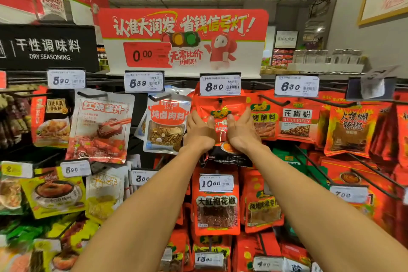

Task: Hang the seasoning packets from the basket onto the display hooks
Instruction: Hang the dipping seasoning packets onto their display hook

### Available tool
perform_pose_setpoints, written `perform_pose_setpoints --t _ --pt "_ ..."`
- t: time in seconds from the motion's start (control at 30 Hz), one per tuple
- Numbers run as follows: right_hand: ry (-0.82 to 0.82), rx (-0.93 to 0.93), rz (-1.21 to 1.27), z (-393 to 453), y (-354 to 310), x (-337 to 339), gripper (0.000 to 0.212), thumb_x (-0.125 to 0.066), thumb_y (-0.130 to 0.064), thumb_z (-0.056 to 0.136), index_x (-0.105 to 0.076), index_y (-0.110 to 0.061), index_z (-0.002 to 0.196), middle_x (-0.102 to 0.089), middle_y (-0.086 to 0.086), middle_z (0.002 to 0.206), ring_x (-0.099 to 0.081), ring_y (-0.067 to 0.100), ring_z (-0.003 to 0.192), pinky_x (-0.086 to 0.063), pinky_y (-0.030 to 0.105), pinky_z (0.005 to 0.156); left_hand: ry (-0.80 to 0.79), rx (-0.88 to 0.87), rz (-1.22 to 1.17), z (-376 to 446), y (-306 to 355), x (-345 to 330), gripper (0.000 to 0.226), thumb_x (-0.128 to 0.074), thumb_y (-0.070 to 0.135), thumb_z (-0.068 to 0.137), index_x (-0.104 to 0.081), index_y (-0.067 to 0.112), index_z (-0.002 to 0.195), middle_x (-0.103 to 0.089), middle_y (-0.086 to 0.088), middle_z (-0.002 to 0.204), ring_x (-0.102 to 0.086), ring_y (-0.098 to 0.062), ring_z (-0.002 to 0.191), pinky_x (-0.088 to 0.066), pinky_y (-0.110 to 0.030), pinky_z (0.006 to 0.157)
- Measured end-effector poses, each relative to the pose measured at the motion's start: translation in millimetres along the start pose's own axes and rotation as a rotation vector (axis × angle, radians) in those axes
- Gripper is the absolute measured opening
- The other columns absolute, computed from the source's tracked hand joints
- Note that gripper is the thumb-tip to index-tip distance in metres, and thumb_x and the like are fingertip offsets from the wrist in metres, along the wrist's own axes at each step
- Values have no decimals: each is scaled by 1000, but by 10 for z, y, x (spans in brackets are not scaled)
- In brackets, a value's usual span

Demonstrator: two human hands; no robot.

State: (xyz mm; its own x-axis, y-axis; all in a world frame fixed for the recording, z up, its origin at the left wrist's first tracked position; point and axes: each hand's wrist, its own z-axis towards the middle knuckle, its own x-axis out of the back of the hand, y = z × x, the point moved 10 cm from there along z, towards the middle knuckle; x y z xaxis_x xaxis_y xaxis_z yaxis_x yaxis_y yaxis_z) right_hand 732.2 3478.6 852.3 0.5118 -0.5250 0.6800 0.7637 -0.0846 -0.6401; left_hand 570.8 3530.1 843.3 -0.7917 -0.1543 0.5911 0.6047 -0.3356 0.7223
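Observation:
A red seasoning packet [220, 109] with a black lower part hangs at the hook under the 8.50 price tag [220, 84]. Its punched hole sits at the hook's tip, just below the tag. My left hand [199, 129] grips the packet's left edge, thumb on its front. My right hand [241, 130] grips its right edge the same way. Both arms reach up and forward from the bottom of the view. The basket is not in view.
Rows of hooks carry other packets: a white one [100, 126] and a clear one [166, 125] to the left, red ones [298, 123] to the right, more red ones [217, 207] below. Bare black hooks [318, 170] jut out at the right. A red sign [183, 40] tops the rack.

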Motion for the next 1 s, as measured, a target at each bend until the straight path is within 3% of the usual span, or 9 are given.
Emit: perform_pose_setpoints --t 0.17,0.3,0.37,0.43,0.5,0.57,0.67,0.8,1.0 --pt "-117 -3 -9 -61 86 8 89 -17 -71 98 23 -18 157 3 18 169 -10 37 155 -16 57 123 -176 45 15 -130 -29 15 85 -23 64 100 13 14 159 14 -7 169 10 -29 155 -3 -50 125" --pt "-155 -7 16 -170 172 130 92 -18 -75 96 15 -19 160 -3 16 169 -13 37 155 -13 53 123 -175 -127 -4 -338 58 189 72 -38 44 104 -8 11 160 -17 -14 166 -16 -32 153 -17 -50 124" --pt "-99 36 -27 -249 189 269 82 -19 -68 100 -2 -17 162 -21 19 166 -29 38 149 -26 52 121 -113 -203 -49 -455 120 386 53 -44 37 103 -36 12 150 -47 -13 149 -43 -32 138 -36 -48 115" --pt "50 101 -33 -362 187 516 67 -28 -57 104 -31 -13 155 -55 22 143 -53 41 131 -43 46 106 -46 -235 -73 -583 170 578 36 -51 34 102 -58 14 132 -64 -5 126 -61 -24 115 -47 -39 98" --pt "207 173 35 -550 176 789 47 -42 -46 104 -60 -14 132 -72 11 112 -65 34 111 -45 35 86 1 -234 -111 -731 207 736 29 -55 33 101 -66 15 122 -67 4 111 -63 -12 95 -46 -30 86" --pt "283 213 138 -772 227 1007 26 -52 -38 100 -73 -24 97 -71 -10 86 -66 19 90 -37 28 74 9 -229 -167 -889 241 807 18 -57 31 99 -71 22 105 -72 6 101 -66 -12 92 -49 -32 84" --pt "223 166 378 -1022 427 1190 27 -58 -32 92 -70 -25 69 -70 -9 64 -64 5 61 -45 26 60 -82 -195 -286 -1172 286 695 18 -58 30 98 -71 26 87 -75 6 91 -73 -15 85 -54 -33 76" --pt "47 47 695 -1370 881 1241 21 -61 -19 87 -71 -16 69 -71 9 64 -62 21 47 -44 24 43 -242 -51 -558 -1633 330 266 19 -59 22 100 -75 16 90 -78 -5 85 -71 -16 68 -55 -25 59" --pt "-123 -210 719 -2154 2307 980 25 -55 -5 98 -65 -7 75 -66 8 58 -57 17 40 -39 20 37 -329 191 -673 -2490 121 -679 19 -55 15 99 -71 14 90 -75 -4 75 -68 -14 61 -52 -20 53"
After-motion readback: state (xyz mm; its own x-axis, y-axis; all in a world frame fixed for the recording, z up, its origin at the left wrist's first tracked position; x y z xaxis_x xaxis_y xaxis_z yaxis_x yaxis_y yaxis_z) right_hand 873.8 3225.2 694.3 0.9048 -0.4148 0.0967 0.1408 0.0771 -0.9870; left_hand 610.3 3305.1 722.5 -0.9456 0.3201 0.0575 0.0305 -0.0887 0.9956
